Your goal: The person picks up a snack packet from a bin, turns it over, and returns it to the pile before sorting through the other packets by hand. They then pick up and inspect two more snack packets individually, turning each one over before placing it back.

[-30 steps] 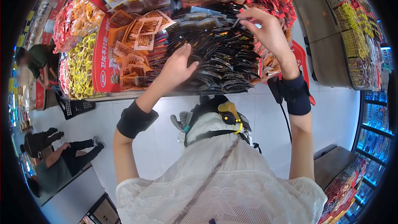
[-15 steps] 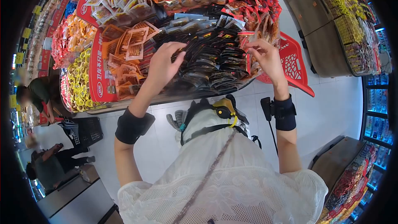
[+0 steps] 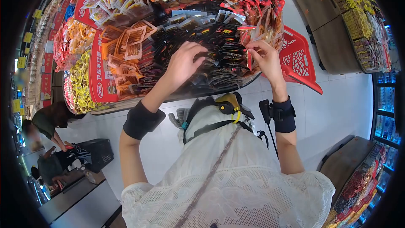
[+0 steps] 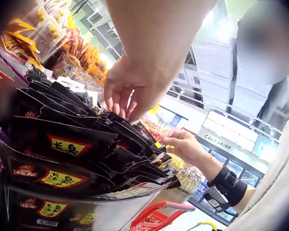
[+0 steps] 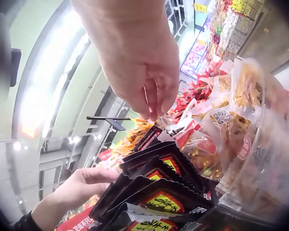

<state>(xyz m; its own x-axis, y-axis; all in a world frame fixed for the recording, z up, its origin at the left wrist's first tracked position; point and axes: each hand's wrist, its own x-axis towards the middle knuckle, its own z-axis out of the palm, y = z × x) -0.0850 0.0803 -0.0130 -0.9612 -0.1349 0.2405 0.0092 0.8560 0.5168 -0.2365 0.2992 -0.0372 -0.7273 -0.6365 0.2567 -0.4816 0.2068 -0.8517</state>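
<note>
Rows of black packets (image 3: 211, 46) (image 4: 82, 139) fill a bin in front of me. My left hand (image 3: 184, 63) is over their left part, fingers loosely bent; in the left wrist view its fingertips (image 4: 120, 113) are at the top edges of the packets, with no packet seen held. At the right end of the rows my right hand (image 3: 268, 61) has thumb and fingers together on the edge of a narrow red-and-black packet (image 3: 249, 60). The right wrist view shows this hand (image 5: 144, 72) pinching at the packet's upper end (image 5: 151, 138), next to clear bags of snacks (image 5: 241, 130).
Orange packets (image 3: 133, 44) lie left of the black ones, behind a red printed board (image 3: 99, 71). White and red packets are piled farther back. A red basket (image 3: 301, 65) stands right of the bin. Two people are at the far left, near a dark basket (image 3: 99, 154).
My right hand has come down and nearer from the back of the black rows to their right end. The left hand shifted left, then back right. The view has moved, showing more of the red basket.
</note>
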